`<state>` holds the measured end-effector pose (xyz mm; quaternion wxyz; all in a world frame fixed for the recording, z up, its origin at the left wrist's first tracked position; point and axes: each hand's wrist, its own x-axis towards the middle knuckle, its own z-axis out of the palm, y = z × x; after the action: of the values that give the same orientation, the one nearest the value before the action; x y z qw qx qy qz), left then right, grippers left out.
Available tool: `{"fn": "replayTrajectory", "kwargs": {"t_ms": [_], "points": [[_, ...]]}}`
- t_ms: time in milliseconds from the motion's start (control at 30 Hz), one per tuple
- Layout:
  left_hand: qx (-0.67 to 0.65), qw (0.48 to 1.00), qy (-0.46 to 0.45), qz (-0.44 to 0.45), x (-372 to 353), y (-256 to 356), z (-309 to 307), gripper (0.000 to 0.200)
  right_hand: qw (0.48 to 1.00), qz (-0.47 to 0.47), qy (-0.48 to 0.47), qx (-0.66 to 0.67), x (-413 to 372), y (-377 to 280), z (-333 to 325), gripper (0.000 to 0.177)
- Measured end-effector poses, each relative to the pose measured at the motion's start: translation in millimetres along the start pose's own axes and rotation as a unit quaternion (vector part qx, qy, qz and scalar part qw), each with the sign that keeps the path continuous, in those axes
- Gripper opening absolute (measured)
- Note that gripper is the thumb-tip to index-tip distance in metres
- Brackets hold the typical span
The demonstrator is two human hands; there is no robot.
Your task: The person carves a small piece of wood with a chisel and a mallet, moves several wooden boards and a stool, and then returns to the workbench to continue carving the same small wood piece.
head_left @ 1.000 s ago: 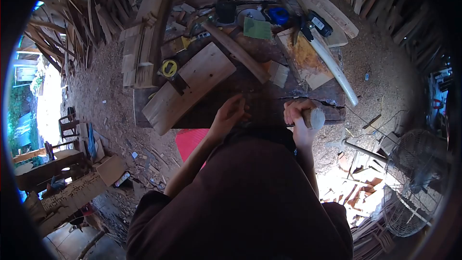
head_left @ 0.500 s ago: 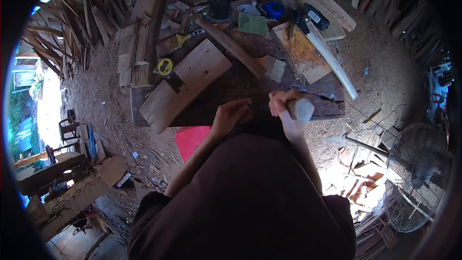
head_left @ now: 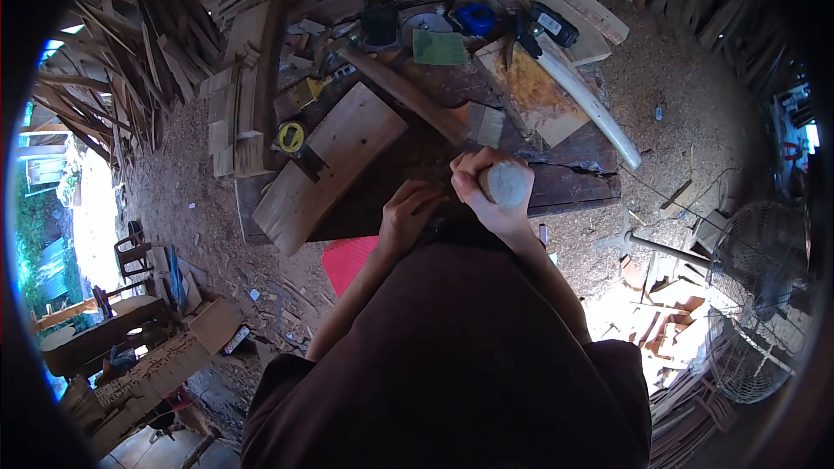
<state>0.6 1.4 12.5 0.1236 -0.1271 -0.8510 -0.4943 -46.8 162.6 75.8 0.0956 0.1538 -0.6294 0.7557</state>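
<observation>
My right hand (head_left: 486,187) is wrapped around a cylindrical object with a pale round end (head_left: 508,184). That end faces up toward me, and the rest of the object is hidden by the fingers. My left hand (head_left: 408,215) is close in front of my body with its fingers curled; whatever they hold, if anything, is too dark to make out. Both hands are at the near edge of a dark wooden workbench (head_left: 382,178). Left of them a wide plank (head_left: 339,152) lies slantwise across the bench. A brush (head_left: 486,124) lies beyond my right hand.
A yellow tape measure (head_left: 290,136) is beside the plank. Farther back lie a long wooden bar (head_left: 400,91), a green sheet (head_left: 439,47), a blue item (head_left: 475,19) and a pale-handled tool (head_left: 591,104). A red sheet (head_left: 347,262) is below the bench edge; a fan (head_left: 756,295) stands right.
My right hand has moved left and slightly up with the cylindrical object, closer to my left hand. My left hand has shifted slightly left. The whole view has shifted a little.
</observation>
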Motion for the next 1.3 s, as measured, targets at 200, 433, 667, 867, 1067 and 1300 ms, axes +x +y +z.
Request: {"fn": "replayTrajectory", "kwargs": {"t_ms": [200, 433, 667, 867, 1067, 1300], "points": [[0.004, 1.0, 0.003, 0.017, 3.9, 1.0, 4.3, 0.016, 0.999, 0.007, 0.02, 0.025, 2.6, -4.5, -1.9, 0.013], [0.017, 0.999, 0.02, 0.045, 7.8, -3.9, 13.1, 0.013, 0.996, 0.042, 0.037, 0.064, 5.4, 3.1, -8.7, 0.014], [0.023, 0.996, 0.023, 0.08, 6.1, -11.1, 14.8, 0.014, 0.999, 0.005, -0.01, 0.039, 10.0, -6.8, -10.9, 0.016], [0.036, 0.997, -0.04, 0.048, 20.5, 13.5, 2.4, 0.014, 0.998, -0.044, -0.023, -0.042, 14.5, -25.4, -9.9, 0.015], [0.029, 0.997, -0.034, 0.056, 16.4, 0.3, 11.8, 0.015, 0.997, 0.057, 0.01, 0.041, 8.2, -1.8, -14.7, 0.014], [0.045, 0.996, -0.024, 0.07, 15.4, -1.4, 15.3, 0.016, 1.0, 0.004, 0.026, 0.008, 11.2, 1.6, -12.3, 0.013]]}}
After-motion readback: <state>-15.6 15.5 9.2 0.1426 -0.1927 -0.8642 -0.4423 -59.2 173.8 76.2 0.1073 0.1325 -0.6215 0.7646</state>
